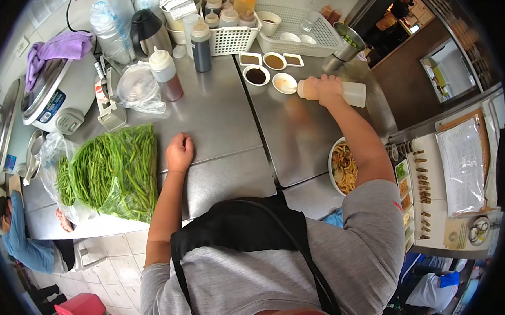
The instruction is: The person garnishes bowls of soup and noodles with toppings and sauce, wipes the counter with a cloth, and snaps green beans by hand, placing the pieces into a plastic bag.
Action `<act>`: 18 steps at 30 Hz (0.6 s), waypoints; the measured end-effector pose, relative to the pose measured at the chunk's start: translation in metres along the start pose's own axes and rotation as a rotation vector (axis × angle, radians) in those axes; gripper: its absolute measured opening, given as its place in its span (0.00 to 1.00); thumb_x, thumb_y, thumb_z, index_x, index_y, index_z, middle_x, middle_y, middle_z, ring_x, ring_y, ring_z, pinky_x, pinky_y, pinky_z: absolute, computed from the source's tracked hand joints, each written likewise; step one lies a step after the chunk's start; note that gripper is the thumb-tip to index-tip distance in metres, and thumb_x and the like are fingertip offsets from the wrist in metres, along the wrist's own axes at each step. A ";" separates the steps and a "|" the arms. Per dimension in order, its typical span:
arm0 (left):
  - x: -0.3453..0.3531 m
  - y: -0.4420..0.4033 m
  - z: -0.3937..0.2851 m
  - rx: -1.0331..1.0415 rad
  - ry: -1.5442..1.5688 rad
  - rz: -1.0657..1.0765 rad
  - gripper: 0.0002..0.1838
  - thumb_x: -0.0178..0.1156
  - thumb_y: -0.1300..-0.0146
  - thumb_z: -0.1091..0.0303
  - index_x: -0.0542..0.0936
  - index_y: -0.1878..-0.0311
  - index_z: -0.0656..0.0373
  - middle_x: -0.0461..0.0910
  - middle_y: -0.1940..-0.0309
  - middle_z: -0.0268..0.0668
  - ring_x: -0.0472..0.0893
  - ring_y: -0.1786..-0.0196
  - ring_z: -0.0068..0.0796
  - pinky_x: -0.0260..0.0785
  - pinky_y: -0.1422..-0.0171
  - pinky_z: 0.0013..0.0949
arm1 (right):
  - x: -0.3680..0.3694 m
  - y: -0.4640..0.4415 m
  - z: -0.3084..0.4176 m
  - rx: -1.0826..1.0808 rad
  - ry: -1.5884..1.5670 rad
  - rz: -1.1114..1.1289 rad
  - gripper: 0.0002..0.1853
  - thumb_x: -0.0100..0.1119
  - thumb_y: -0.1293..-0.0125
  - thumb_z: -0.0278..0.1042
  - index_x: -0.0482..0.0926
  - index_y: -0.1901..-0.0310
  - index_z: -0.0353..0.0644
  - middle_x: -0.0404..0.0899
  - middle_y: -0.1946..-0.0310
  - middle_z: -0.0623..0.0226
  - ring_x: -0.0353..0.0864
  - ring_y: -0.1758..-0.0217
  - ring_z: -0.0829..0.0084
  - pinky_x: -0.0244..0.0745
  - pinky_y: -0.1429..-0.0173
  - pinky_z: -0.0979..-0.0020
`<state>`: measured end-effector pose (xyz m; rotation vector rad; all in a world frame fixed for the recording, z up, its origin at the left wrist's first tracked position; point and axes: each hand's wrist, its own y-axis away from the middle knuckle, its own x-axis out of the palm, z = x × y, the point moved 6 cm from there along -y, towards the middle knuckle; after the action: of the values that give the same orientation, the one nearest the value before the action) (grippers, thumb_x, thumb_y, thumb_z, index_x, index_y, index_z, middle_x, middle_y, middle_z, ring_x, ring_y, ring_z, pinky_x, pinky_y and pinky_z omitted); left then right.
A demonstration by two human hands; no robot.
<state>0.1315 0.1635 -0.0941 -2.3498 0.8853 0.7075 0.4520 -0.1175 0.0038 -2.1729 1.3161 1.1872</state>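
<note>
My right hand (pixel 327 89) is wrapped round a squeeze bottle (pixel 354 94), which lies tipped on its side. The bottle's nozzle end points left, at the rim of a small white bowl (pixel 283 80) with some pale sauce in it. Just beside that bowl are a bowl of dark sauce (pixel 256 75) and a bowl of brown sauce (pixel 275 60). My left hand (pixel 179 152) rests as a loose fist on the steel table, with nothing visible in it. To its left, a plastic bag of green beans (pixel 116 171) lies apart from the hand.
A squeeze bottle of reddish sauce (pixel 166 75) and a dark-sauce bottle (pixel 201 47) stand upright near white baskets (pixel 235 40). A noodle bowl (pixel 337 181) sits under my right arm. At the left are a rice cooker (pixel 57 101) and a seated person (pixel 29 240).
</note>
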 end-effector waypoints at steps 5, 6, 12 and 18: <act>-0.001 0.000 -0.002 0.002 -0.010 0.003 0.06 0.51 0.49 0.67 0.74 0.74 0.58 0.75 0.74 0.42 0.74 0.71 0.43 0.66 0.67 0.39 | -0.001 0.003 -0.002 0.006 -0.011 0.015 0.33 0.61 0.56 0.31 0.61 0.45 0.62 0.69 0.57 0.67 0.69 0.52 0.65 0.62 0.52 0.65; -0.001 0.000 -0.002 0.004 -0.007 0.002 0.06 0.51 0.49 0.67 0.74 0.74 0.58 0.75 0.74 0.42 0.74 0.71 0.43 0.66 0.67 0.39 | -0.002 0.003 -0.003 0.008 -0.016 0.016 0.33 0.60 0.56 0.31 0.61 0.46 0.62 0.69 0.57 0.66 0.69 0.52 0.65 0.62 0.52 0.65; -0.001 0.000 -0.001 -0.012 0.008 0.002 0.06 0.51 0.49 0.67 0.74 0.74 0.58 0.75 0.74 0.43 0.74 0.71 0.44 0.66 0.67 0.39 | 0.001 0.003 -0.005 0.015 -0.051 0.003 0.32 0.60 0.56 0.31 0.62 0.46 0.61 0.70 0.57 0.66 0.69 0.53 0.65 0.62 0.52 0.65; 0.000 0.000 0.000 -0.028 0.009 0.007 0.07 0.51 0.49 0.66 0.74 0.74 0.58 0.75 0.75 0.43 0.75 0.71 0.44 0.66 0.67 0.39 | 0.004 0.003 -0.008 0.027 -0.072 0.015 0.32 0.59 0.55 0.30 0.62 0.46 0.61 0.70 0.57 0.66 0.70 0.53 0.65 0.63 0.52 0.66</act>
<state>0.1314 0.1639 -0.0939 -2.3776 0.8934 0.7175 0.4546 -0.1265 0.0057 -2.0850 1.3127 1.2345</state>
